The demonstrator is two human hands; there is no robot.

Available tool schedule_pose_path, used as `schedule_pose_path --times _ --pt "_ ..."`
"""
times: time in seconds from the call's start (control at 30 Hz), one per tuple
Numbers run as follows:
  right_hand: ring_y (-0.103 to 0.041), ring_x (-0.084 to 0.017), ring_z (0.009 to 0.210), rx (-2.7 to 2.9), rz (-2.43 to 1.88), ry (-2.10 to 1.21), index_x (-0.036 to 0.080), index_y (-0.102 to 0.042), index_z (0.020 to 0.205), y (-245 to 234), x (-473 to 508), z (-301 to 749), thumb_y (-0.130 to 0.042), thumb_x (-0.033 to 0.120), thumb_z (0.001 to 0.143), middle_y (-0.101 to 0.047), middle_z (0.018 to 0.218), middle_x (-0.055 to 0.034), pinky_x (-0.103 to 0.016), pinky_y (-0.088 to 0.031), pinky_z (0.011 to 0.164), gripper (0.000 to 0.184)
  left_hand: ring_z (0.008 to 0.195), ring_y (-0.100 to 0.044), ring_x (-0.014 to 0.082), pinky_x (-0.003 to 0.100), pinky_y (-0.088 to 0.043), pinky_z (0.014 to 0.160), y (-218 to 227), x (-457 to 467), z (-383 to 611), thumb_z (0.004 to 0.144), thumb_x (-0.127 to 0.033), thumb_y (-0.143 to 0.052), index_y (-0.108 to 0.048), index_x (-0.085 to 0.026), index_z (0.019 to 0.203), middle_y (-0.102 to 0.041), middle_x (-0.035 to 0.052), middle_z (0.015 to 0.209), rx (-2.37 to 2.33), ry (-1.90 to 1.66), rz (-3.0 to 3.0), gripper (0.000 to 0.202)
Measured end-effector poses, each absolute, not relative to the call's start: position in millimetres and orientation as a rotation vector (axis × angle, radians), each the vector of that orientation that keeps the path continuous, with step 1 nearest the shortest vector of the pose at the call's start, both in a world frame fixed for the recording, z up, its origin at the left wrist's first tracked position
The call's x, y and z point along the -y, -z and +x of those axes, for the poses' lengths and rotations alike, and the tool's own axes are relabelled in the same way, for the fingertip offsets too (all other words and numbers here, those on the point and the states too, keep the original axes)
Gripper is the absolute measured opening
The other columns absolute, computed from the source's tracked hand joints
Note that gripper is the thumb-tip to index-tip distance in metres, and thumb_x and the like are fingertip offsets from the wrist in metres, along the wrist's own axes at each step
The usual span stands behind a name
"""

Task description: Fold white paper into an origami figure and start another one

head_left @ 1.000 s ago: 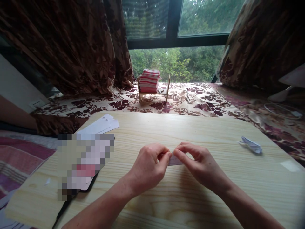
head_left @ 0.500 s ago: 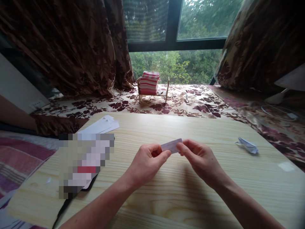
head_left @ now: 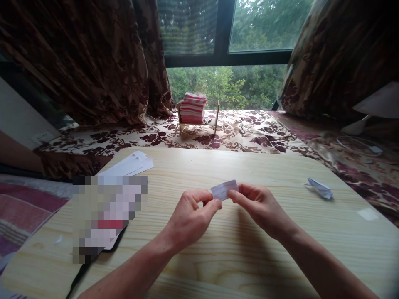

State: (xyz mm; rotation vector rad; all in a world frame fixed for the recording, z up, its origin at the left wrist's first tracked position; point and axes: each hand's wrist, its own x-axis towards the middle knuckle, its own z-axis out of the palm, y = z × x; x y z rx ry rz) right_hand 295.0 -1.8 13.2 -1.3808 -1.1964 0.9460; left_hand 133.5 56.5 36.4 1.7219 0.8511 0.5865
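Note:
Both of my hands hold a small folded slip of white paper a little above the wooden table. My left hand pinches its left end between thumb and forefinger. My right hand pinches its right end in the same way. The slip is tilted, with its right corner raised. The other fingers of both hands are curled in.
A folded paper figure lies on the table at the right. White sheets lie at the far left beside a blurred-out patch. A small paper scrap rests near the left edge. Behind the table, a small wooden rack with striped cloths stands on a flowered cover.
The paper slip was pressed low near the table a second ago; my hands have lifted it, and it now shows tilted between my fingertips.

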Motion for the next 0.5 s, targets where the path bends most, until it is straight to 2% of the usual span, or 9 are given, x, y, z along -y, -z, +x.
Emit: schedule_pose_path --times 0.1,0.23,0.3,0.37,0.43,0.5 --pt "-0.055 -0.014 0.062 1.136 -1.434 -0.862 0.016 -0.066 0.068 -12.3 -1.6 304.6 -0.066 0.045 0.076 -0.063 0.065 -0.0012 -0.025 -0.045 0.06 0.03 0.062 -0.047 0.0129 0.023 -0.033 0.054 -38.1 -57.8 133.3 0.076 -0.028 -0.055 -0.066 -0.014 0.062 -0.054 0.0002 0.059 -0.87 -0.589 1.71 0.023" --pt "-0.055 -0.013 0.062 0.811 -1.436 -0.62 0.017 -0.066 0.066 -8.3 -3.7 322.8 -0.072 0.045 0.068 -0.06 0.062 -0.0001 -0.026 -0.048 0.064 0.029 0.057 -0.042 0.0121 0.024 -0.032 0.053 -40.0 -60.0 131.2 0.074 -0.03 -0.056 -0.066 -0.014 0.061 -0.049 -0.0012 0.054 -0.897 -0.587 1.641 0.023" --pt "-0.057 -0.013 0.065 0.69 -1.389 -0.578 0.018 -0.068 0.071 -8.7 -2.1 326.1 -0.072 0.047 0.068 -0.064 0.068 -0.0013 -0.028 -0.05 0.068 0.03 0.059 -0.045 0.013 0.024 -0.033 0.054 -40.1 -59.9 130.4 0.074 -0.029 -0.057 -0.067 -0.014 0.061 -0.051 -0.0004 0.055 -0.892 -0.588 1.643 0.022" --pt "-0.062 -0.016 0.073 0.81 -1.377 -0.708 0.018 -0.07 0.082 -11.7 0.9 321.6 -0.069 0.049 0.072 -0.068 0.078 -0.0043 -0.031 -0.052 0.072 0.033 0.063 -0.049 0.0142 0.025 -0.035 0.056 -39.3 -58.8 130.6 0.076 -0.027 -0.056 -0.068 -0.014 0.063 -0.057 0.0012 0.06 -0.84 -0.597 1.7 0.022" --pt "-0.064 -0.018 0.078 0.978 -1.395 -0.823 0.02 -0.068 0.096 -15.6 4.3 312.0 -0.071 0.044 0.073 -0.07 0.084 -0.0048 -0.031 -0.053 0.071 0.034 0.069 -0.053 0.0155 0.025 -0.037 0.061 -37.4 -57.9 131.3 0.079 -0.025 -0.056 -0.069 -0.014 0.064 -0.062 0.0031 0.069 -0.781 -0.615 1.764 0.022" --pt "-0.064 -0.018 0.076 1.114 -1.387 -0.82 0.021 -0.067 0.094 -18.1 7.2 302.5 -0.069 0.039 0.077 -0.069 0.082 -0.0029 -0.03 -0.052 0.068 0.026 0.072 -0.055 0.0159 0.025 -0.038 0.064 -34.9 -58.4 131.9 0.08 -0.024 -0.057 -0.068 -0.014 0.064 -0.063 0.0034 0.071 -0.754 -0.624 1.771 0.022"
